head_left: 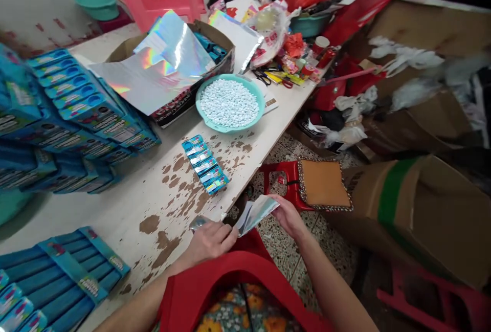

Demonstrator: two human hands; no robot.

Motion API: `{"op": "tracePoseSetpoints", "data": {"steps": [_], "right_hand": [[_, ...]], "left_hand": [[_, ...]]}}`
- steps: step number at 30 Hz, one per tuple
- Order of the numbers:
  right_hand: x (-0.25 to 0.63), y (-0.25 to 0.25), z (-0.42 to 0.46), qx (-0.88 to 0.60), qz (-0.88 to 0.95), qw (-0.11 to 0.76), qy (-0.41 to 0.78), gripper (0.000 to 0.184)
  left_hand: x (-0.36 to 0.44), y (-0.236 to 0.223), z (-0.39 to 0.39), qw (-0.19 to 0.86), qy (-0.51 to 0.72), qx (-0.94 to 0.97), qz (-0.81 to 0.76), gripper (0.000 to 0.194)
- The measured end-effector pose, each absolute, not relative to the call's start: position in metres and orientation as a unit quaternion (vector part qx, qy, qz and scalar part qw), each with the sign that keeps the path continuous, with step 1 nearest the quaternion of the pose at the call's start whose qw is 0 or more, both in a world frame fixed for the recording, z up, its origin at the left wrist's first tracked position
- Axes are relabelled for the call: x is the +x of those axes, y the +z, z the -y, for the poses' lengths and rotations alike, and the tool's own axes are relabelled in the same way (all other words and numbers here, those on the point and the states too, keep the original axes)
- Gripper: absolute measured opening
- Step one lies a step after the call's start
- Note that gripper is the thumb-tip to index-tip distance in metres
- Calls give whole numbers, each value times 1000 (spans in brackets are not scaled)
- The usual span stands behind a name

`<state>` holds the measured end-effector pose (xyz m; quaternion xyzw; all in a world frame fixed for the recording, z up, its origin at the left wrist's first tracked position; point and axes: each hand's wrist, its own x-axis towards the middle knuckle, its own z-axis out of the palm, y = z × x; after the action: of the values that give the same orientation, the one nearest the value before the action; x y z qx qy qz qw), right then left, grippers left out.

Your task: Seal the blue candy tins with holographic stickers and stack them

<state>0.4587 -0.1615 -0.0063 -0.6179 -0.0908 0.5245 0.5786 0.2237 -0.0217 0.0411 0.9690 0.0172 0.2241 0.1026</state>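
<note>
My left hand [210, 242] rests at the table's near edge, fingers closed on the lower end of a shiny silver foil sheet [255, 213]. My right hand [287, 215] pinches the sheet's upper right end, just off the table edge. The sheet is partly folded between both hands. A short row of small blue boxes [205, 163] lies on the table beyond my hands. Farther back stands a teal bowl [230, 103] full of small white pellets.
Stacks of blue boxes [72, 112] fill the table's left side, and more lie at the front left [57, 275]. A cardboard box with holographic sheets [161, 61] sits behind. Clutter covers the far end. A red stool with a cushion [322, 183] and cardboard boxes [418, 209] stand right.
</note>
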Motion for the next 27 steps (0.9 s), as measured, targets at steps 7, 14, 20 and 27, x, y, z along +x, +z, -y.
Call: {"op": "tracePoseSetpoints", "data": {"steps": [7,14,20,27], "right_hand": [[500,14,188,-614,81,434,654,51],[542,36,216,-678,74,512,523,32],[590,58,221,-650,3,696,304,27],[635,72,234,-587,-54,748,305,18]], "left_hand": [[269,47,30,90,159,981,59,16],[324,31,6,474,-33,864,-169,67],[391,10,-17,765,-82,583,-262,71],[457,11,5,796,-3,569,-206,71]]}}
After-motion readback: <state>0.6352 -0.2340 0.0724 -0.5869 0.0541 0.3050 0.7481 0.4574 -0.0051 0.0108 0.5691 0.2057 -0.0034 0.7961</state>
